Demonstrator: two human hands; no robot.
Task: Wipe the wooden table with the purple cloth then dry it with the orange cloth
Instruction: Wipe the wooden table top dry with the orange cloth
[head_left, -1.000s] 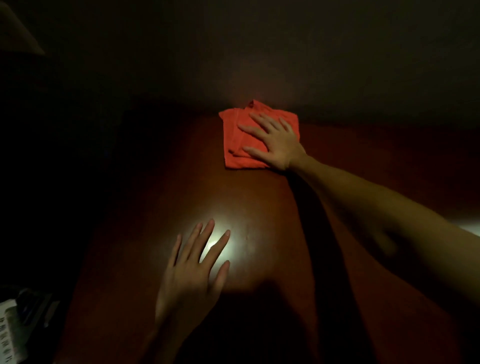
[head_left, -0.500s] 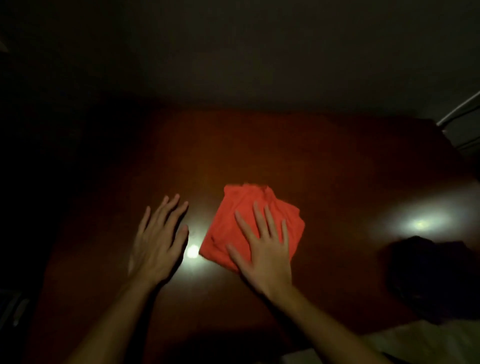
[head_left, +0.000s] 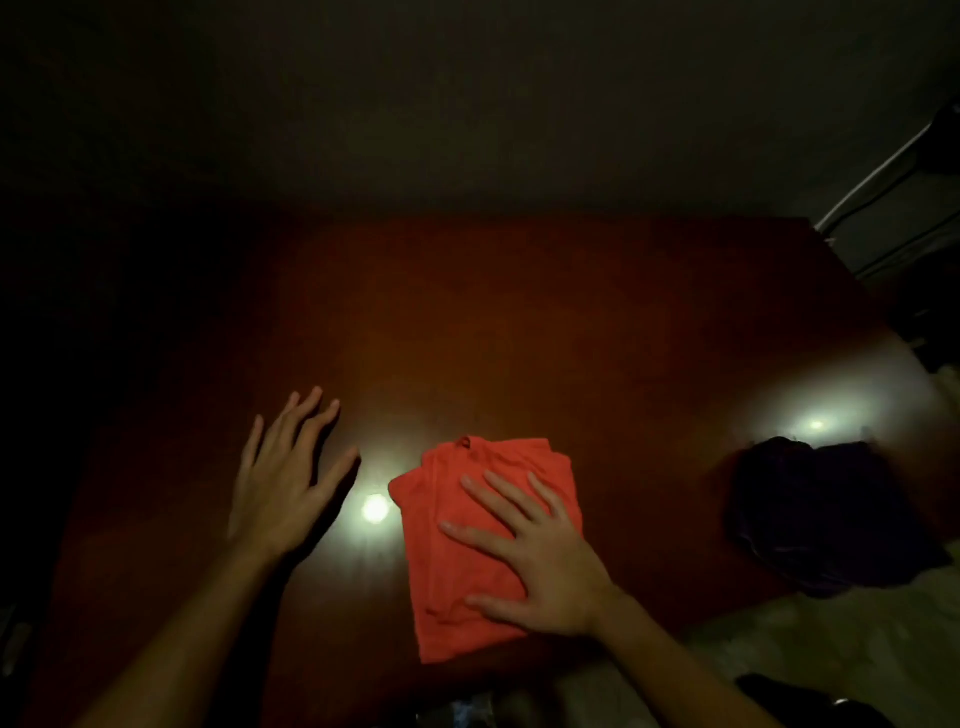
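The folded orange cloth (head_left: 457, 525) lies flat on the dark reddish wooden table (head_left: 519, 338), near its front edge. My right hand (head_left: 540, 556) presses down on the cloth's right half with fingers spread flat. My left hand (head_left: 283, 483) rests palm down on the bare wood to the cloth's left, fingers apart, holding nothing. The purple cloth (head_left: 815, 514) sits crumpled and very dark at the table's front right corner, apart from both hands.
The room is dim. Two bright light reflections show on the wood, one between my hands (head_left: 375, 508) and one at the right (head_left: 815, 425). White cables (head_left: 883, 171) run past the table's far right corner. A pale floor shows at the lower right.
My right hand has dragged the orange cloth from the far side of the table back to the near edge. My left hand stayed flat on the wood.
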